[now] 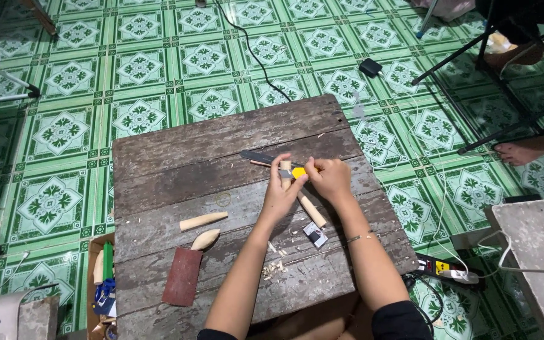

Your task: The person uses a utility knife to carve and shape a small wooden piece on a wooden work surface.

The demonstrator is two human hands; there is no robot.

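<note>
Wooden stick (303, 198) stands gripped in our left hand (279, 196) mid-table (158, 157); our right hand (330, 179) clenches a yellow-handled knife (266, 158). We judge the blade could slip toward our left fingers.

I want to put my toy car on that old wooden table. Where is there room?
The far end of the wooden table is bare, beyond the knife. The left strip above the pale wooden stick is free too. It is crowded near both hands, and lower down around the reddish sandpaper, carved piece and shavings.
</note>
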